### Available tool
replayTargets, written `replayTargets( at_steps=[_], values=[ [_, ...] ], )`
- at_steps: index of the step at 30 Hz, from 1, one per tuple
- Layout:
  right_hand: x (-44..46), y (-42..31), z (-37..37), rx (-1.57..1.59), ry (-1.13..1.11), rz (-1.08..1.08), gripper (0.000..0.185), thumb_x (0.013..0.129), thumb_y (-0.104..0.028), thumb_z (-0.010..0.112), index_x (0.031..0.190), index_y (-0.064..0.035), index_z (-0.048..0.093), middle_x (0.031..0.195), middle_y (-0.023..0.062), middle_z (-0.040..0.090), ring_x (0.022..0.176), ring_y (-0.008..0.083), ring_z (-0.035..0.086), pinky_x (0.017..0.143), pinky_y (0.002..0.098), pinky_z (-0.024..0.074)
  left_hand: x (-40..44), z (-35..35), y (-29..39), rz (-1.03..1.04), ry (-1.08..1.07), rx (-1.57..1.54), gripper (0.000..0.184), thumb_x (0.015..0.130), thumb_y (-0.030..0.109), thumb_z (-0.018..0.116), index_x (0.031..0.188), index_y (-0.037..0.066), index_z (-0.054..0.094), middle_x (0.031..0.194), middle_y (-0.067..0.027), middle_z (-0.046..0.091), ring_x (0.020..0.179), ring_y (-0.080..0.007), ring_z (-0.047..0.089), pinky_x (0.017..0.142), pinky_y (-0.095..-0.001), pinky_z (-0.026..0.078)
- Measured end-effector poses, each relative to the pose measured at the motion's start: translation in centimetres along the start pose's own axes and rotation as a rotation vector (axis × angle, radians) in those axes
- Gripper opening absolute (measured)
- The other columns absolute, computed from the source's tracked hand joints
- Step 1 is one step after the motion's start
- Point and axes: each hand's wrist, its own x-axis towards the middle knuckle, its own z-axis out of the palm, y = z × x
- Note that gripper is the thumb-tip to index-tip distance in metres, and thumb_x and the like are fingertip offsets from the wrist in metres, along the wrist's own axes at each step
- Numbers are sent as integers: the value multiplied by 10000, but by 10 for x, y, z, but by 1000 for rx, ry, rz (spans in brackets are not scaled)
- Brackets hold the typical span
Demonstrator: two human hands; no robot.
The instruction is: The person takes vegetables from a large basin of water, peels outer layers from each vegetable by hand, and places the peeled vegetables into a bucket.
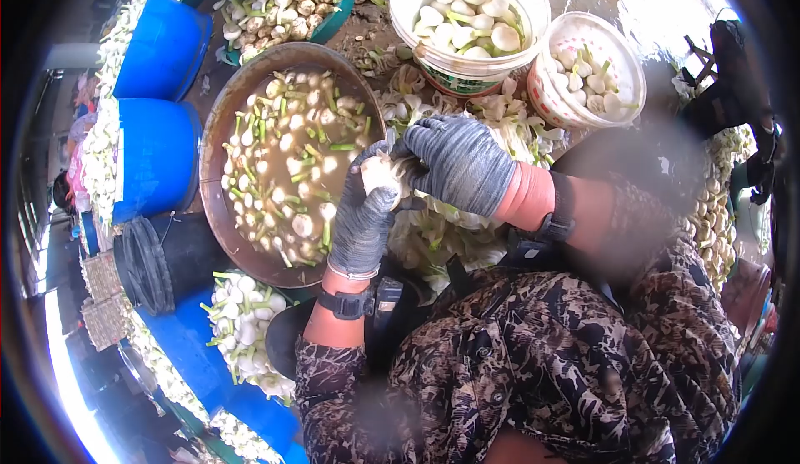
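Observation:
My left hand [363,229], in a grey striped glove, is closed around a whitish garlic bulb [381,175]. From the right, my gloved right hand [463,164] bends its fingers against the bulb and its loose skin. A thin greyish sliver shows between the hands; its kind is unclear. Beside my left hand stands a wide round basin [218,239] of murky water, with many garlic bulbs [302,225] and cut green stems floating in it. Pale garlic peelings [450,235] lie heaped beneath my hands.
A white bucket [533,10] and a smaller patterned bucket [631,64] hold peeled bulbs. Unpeeled garlic fills a green tub [340,18]. Blue tubs [158,160] and a black bucket [179,255] line the left. Trimmed garlic [243,322] is piled near my left arm.

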Motion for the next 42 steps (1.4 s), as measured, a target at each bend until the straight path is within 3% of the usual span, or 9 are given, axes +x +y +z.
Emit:
replayTargets(
  at_steps=[6,9,10,14,16,24,26,31,42],
  values=[
    [11,23,6,510,-169,262,304,911,-283,618,949,18,640,828,227,659,783,388,641,729,425,512,-1,16,23,12,-126,-48,645,886,341,656,1355,-30,415,1021,-42,593,998,-163,580,869,-303,508],
    [7,17,-3,646,-73,179,302,944,-275,591,964,20,649,822,235,658,776,366,648,740,407,518,0,7,15,129,-67,265,671,874,359,669,1375,-1,404,1047,-39,576,1012,-154,569,839,-302,531],
    [6,11,-9,670,-99,176,299,939,-277,598,968,17,650,820,238,658,781,359,654,743,406,519,-3,9,15,69,-53,28,677,873,361,671,1385,14,397,1082,-46,561,1021,-154,560,852,-311,531],
    [-9,-5,-8,79,-74,38,311,832,-347,686,919,-52,636,760,168,656,727,380,643,658,448,513,-5,-3,0,29,-102,-168,677,879,364,667,1409,53,383,1187,-61,502,1043,-161,534,904,-317,507],
    [-11,-5,-4,45,-50,-8,290,818,-327,691,901,-57,631,740,162,649,715,375,643,648,449,510,-8,-2,1,-32,-50,-198,813,766,393,770,1420,86,397,1340,-104,490,1244,-272,493,1053,-444,424],
    [-14,-10,2,74,-91,44,199,824,-238,658,892,-52,636,741,180,655,715,378,644,646,458,506,-29,1,15,164,-105,316,759,834,439,727,1386,17,422,1268,-55,507,1124,-177,507,987,-321,422],
    [-14,-4,10,228,-15,49,179,838,-218,635,906,-52,643,758,190,660,727,384,643,660,456,510,-27,-7,10,175,-136,262,713,809,282,753,1387,56,402,1105,-37,562,1024,-143,546,917,-299,479],
    [-3,14,14,24,307,-55,174,841,-151,659,996,-71,665,856,159,661,838,362,643,747,418,523,-32,0,21,240,37,686,760,725,167,804,1362,71,399,1198,-140,540,1101,-235,562,955,-349,485],
    [-10,-18,9,125,30,60,185,803,-235,653,882,-69,680,812,158,674,786,357,654,710,441,525,-27,15,20,394,319,1275,714,661,244,834,1239,23,478,1084,-196,543,974,-355,599,814,-420,524]
  ],
)
